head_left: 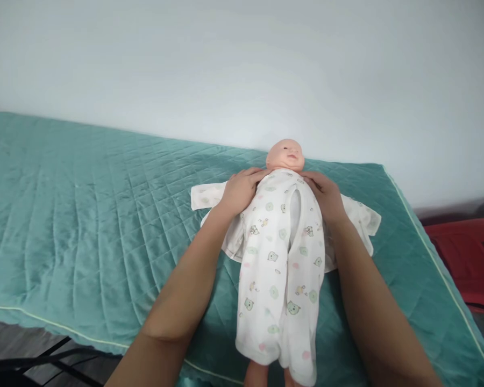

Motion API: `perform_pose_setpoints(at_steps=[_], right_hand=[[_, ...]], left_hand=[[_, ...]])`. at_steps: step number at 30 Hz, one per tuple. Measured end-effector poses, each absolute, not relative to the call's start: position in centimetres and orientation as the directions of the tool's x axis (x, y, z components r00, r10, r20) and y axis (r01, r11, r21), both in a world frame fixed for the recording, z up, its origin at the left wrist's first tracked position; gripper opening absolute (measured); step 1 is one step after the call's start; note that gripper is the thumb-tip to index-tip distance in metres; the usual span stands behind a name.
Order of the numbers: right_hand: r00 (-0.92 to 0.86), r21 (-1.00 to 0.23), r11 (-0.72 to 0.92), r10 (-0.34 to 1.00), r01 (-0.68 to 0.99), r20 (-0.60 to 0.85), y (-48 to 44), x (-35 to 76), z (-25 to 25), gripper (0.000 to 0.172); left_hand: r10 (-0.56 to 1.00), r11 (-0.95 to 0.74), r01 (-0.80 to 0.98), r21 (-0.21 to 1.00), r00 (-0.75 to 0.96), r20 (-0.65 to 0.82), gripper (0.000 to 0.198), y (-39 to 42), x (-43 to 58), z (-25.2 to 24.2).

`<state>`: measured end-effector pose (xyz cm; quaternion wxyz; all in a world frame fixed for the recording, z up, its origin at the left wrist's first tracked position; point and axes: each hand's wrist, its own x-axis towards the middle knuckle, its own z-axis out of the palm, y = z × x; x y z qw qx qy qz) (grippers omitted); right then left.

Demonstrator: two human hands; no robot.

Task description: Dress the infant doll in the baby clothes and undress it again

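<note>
A baby doll (286,155) lies on its back, with its head away from me and its feet at the near edge. White printed baby pants (281,258) cover it from just below the neck to the ankles, and a slit shows in their upper front. Beneath lies a white baby shirt (357,217), its sleeves spread to both sides. My left hand (242,189) closes on the top edge of the pants beside the doll's left-of-picture shoulder. Opposite it, my right hand (326,194) grips the same edge near the neck. Both thumbs are largely hidden.
A green quilted cover (84,215) spreads over the bed or table, which stands against a pale wall (226,70). Past its right edge is a red object (465,258), perhaps a case. Black bars (52,360) show below at the lower left.
</note>
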<state>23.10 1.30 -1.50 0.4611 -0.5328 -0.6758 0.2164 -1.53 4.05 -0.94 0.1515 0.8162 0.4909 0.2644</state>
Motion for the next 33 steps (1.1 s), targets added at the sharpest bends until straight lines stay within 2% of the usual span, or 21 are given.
perform_pose_setpoints(at_steps=[3, 6, 15, 20, 23, 26, 30, 33], right_hand=[[0.003, -0.777, 0.301, 0.932, 0.553, 0.362, 1.3, 23.2, -1.4, 0.030], [0.032, -0.735, 0.252, 0.937, 0.630, 0.349, 1.4, 23.5, -1.5, 0.033], [0.176, -0.497, 0.063, 0.890, 0.866, 0.420, -0.6, 25.7, -2.9, 0.037], [0.444, -0.483, -0.233, 0.807, 0.844, 0.388, -4.4, 28.2, -3.3, 0.040], [0.551, -0.500, -0.354, 0.767, 0.791, 0.329, -6.2, 29.1, -3.0, 0.043], [0.613, -0.521, -0.436, 0.755, 0.734, 0.233, -6.8, 29.2, -2.3, 0.043], [0.631, -0.441, -0.536, 0.770, 0.720, 0.096, -6.8, 29.0, -1.5, 0.038], [0.613, -0.438, -0.514, 0.782, 0.737, 0.114, -6.6, 29.0, -1.4, 0.031]], left_hand=[[0.861, -0.508, 0.734, 0.450, 0.418, 0.289, 0.050, 4.1, -1.6, -0.9], [0.874, -0.481, 0.775, 0.410, 0.390, 0.289, 0.045, 4.0, -1.6, -1.0], [0.950, -0.182, 0.939, 0.290, 0.092, 0.299, 0.040, 2.4, -1.6, -1.3], [0.936, -0.048, 0.966, 0.253, -0.045, 0.350, 0.045, 0.8, -2.9, -2.0], [0.921, 0.029, 0.967, 0.253, -0.124, 0.370, 0.046, 0.0, -4.0, -1.9], [0.919, 0.057, 0.965, 0.255, -0.151, 0.365, 0.044, -0.4, -4.4, -1.4], [0.936, 0.017, 0.963, 0.270, -0.110, 0.334, 0.036, -0.5, -4.1, -1.0], [0.956, -0.064, 0.935, 0.349, -0.043, 0.291, 0.026, -0.2, -3.8, -1.3]])
